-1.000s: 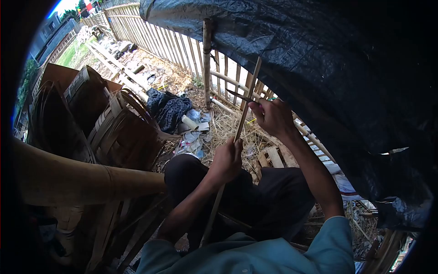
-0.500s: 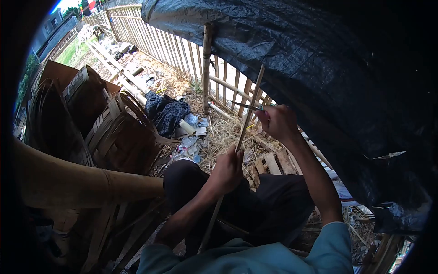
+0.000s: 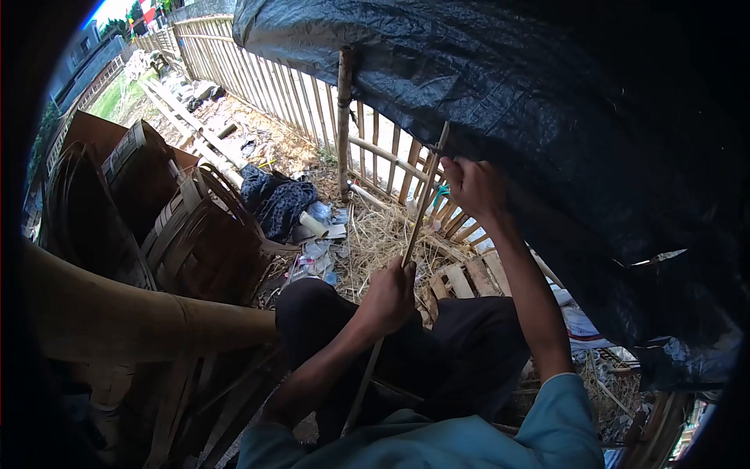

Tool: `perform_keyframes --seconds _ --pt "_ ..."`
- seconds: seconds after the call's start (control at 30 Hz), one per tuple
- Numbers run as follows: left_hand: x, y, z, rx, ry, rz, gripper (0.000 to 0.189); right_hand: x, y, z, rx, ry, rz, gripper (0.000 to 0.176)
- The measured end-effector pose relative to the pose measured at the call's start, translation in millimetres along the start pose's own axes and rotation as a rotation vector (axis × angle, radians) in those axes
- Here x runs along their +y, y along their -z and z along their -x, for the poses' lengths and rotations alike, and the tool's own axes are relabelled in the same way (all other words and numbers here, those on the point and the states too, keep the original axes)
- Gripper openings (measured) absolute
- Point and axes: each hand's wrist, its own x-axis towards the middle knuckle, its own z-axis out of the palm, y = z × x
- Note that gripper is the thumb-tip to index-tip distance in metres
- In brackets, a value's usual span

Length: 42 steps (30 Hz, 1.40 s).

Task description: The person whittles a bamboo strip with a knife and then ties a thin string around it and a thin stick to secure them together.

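Observation:
A long thin bamboo strip (image 3: 423, 205) slants up from my lap, past my knees, to just below the dark tarp. My left hand (image 3: 387, 297) is closed around its middle. Near the strip's upper end, my right hand (image 3: 474, 186) is closed on a knife, whose blade (image 3: 431, 148) lies against or across the strip. Most of the knife's handle is hidden in my fingers.
A thick bamboo pole (image 3: 148, 316) crosses at the left, in front of woven baskets (image 3: 207, 242). Dark tarp (image 3: 547, 117) hangs at the upper right. Beyond my knees lie straw (image 3: 379, 242), wood pieces (image 3: 469, 277) and a patterned black cloth (image 3: 277, 203). A bamboo fence (image 3: 258, 74) stands behind.
My right hand has moved up along the strip with the knife, and the blade is now nearer the strip's top end. My left hand still grips the middle. The view has shifted slightly.

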Motion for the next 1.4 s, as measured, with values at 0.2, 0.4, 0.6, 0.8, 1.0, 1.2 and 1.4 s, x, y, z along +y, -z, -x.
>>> perform_keyframes --seconds 0.2,0.4,0.6,0.8,1.0,1.2,1.4 --pt "-13 9 -7 0.063 -0.026 0.058 0.030 -18 -1 35 -0.361 0.342 -0.179 0.052" --pt "-6 8 -4 0.030 -0.030 -0.029 0.026 -11 -6 33 -0.242 0.411 -0.106 0.049" --pt "8 -17 11 -0.043 -0.129 0.015 0.020 71 -13 -50 -0.248 -0.478 0.350 0.063" --pt "-15 4 -4 -0.013 -0.014 0.110 0.028 124 -55 -23 -0.381 -0.573 0.355 0.075" --pt "-29 12 -11 -0.037 -0.001 0.299 0.033 122 -38 -26 -0.351 -0.539 -0.038 0.072" --pt "-24 18 -11 -0.040 0.019 0.300 0.033 38 -9 -35 -0.178 -0.437 -0.708 0.057" --pt "-26 20 -7 -0.042 0.051 0.291 0.033 -33 -15 10 -0.293 -0.325 -0.623 0.058"
